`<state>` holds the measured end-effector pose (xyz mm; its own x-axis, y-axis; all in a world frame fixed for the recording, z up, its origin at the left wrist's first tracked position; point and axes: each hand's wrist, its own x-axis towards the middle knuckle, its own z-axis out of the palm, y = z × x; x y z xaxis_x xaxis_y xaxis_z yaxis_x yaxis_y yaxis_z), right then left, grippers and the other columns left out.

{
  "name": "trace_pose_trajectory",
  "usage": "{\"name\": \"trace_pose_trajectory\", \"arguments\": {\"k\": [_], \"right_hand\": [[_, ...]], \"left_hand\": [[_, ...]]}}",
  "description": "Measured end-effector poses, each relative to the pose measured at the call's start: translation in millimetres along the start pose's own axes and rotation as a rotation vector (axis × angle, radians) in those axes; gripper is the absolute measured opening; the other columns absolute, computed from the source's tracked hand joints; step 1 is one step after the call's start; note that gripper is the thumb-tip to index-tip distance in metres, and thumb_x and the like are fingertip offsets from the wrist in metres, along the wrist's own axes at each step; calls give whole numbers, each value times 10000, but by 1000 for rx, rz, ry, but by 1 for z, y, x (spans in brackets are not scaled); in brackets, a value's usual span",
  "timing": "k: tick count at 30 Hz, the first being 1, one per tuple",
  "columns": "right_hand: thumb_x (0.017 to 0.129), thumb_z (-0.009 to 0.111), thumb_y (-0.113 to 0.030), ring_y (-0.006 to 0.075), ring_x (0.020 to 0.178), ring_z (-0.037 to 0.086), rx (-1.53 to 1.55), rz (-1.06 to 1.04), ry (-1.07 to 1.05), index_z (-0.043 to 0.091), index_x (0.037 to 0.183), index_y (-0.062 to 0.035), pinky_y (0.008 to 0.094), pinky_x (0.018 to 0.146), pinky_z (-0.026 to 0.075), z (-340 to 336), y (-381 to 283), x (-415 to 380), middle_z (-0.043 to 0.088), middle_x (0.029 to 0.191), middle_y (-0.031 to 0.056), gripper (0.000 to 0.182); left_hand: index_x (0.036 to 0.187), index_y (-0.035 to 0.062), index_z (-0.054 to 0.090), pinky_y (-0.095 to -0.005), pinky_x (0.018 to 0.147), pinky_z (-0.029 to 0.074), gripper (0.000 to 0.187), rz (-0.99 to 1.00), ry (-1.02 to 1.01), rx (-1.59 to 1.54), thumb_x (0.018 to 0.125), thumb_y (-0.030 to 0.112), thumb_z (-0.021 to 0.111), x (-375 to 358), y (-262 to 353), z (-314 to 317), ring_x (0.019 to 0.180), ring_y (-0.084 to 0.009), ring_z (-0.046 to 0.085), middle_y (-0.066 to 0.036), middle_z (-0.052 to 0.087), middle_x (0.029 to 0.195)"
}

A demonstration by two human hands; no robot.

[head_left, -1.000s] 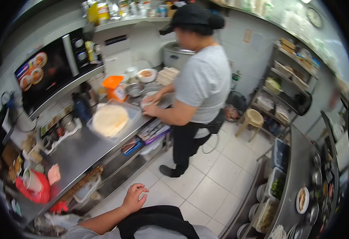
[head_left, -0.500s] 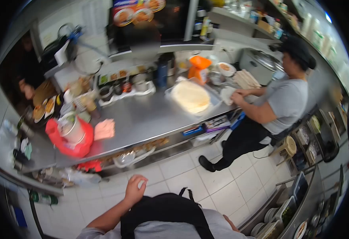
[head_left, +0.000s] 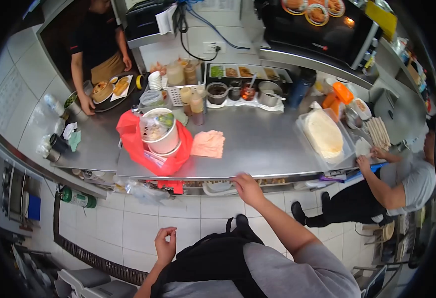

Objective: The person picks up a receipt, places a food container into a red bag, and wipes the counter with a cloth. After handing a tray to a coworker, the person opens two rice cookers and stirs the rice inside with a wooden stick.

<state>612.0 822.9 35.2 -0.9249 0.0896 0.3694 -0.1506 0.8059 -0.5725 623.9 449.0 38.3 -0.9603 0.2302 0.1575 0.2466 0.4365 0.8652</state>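
My left hand [head_left: 166,245] hangs in front of my black apron [head_left: 208,263], over the floor, its fingers loosely curled with a gap at the thumb and nothing visible in them. My right hand [head_left: 248,188] reaches toward the front edge of the steel counter [head_left: 258,144]; its fingers are stretched out, slightly blurred, with no object seen in them. Nearest to it on the counter lies a folded pink cloth [head_left: 208,144]. Left of the cloth stands a white tub [head_left: 162,140] with plastic-wrapped contents, inside a red plastic bag [head_left: 134,144].
At right, a co-worker [head_left: 402,184] handles a pale flat round beside a clear tray of flatbreads [head_left: 322,134]. Another person [head_left: 98,44] touches a dark tray of food [head_left: 112,94] at the hatch. Sauce bottles [head_left: 196,107] and a pot [head_left: 269,93] line the back.
My view has swung left, bringing the red bag nearer the middle. My right arm has come into view, extended toward the counter. The person at the hatch now shows more fully.
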Motion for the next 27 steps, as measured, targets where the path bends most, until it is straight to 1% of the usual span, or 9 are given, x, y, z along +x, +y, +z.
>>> {"name": "trace_pose_trajectory", "arguments": {"k": [8,14,19,20,21,22,24,25,27], "right_hand": [[953,472,-436,281,1429,261,-350,7,-134,327,1481,-119,542,1140,186,99,55,198,299,1532,150,633],[964,368,-544,328,1457,157,-669,303,28,205,1529,-118,570,1144,115,-5,246,210,210,1581,105,726],[982,352,-506,370,1458,134,-729,664,-62,137,1532,-62,576,1138,116,-92,269,135,152,1593,135,738],[987,372,-468,406,1417,204,-867,436,255,85,1537,-54,601,1104,162,-47,303,118,154,1585,159,746],[981,404,-431,429,1334,298,-545,168,343,151,1508,-20,622,1052,211,-25,289,118,269,1498,201,714],[954,466,-337,419,1255,356,-433,177,136,272,1424,7,622,1009,246,-31,207,133,380,1333,225,613],[838,539,-169,414,1217,392,-228,-91,142,409,1295,15,640,1058,210,26,121,126,452,1196,207,509],[816,582,-241,403,1274,378,-551,-244,-22,479,1274,16,641,1100,156,29,75,119,486,1237,202,535],[847,553,-471,328,1425,254,-88,-296,-197,386,1439,-35,529,1161,120,41,63,88,369,1488,173,754]], "left_hand": [[939,12,664,-293,691,489,103,-225,134,94,858,-27,615,1,12,16,739,-174,610,-81,615,830],[983,9,641,-292,697,486,133,-288,129,161,865,-29,594,44,37,40,754,-173,598,-87,605,889],[989,12,636,-291,699,486,143,-248,76,162,866,-34,581,77,48,63,772,-178,597,-89,602,919],[988,11,637,-292,700,486,145,-255,74,143,864,-36,578,81,47,71,779,-182,597,-89,604,917],[987,10,638,-292,702,486,148,-262,62,122,862,-39,576,85,48,80,785,-186,598,-90,605,915],[987,10,638,-292,702,486,148,-264,24,119,862,-39,576,89,50,89,785,-186,598,-90,605,915],[987,9,642,-292,710,490,161,-192,-81,117,851,-51,580,100,57,112,795,-200,604,-95,611,913],[987,10,647,-298,721,495,186,-124,-119,79,830,-72,590,110,70,122,800,-220,610,-108,617,915],[988,10,647,-301,727,497,195,-49,-181,80,821,-78,596,128,81,137,801,-229,611,-116,617,917]]}}
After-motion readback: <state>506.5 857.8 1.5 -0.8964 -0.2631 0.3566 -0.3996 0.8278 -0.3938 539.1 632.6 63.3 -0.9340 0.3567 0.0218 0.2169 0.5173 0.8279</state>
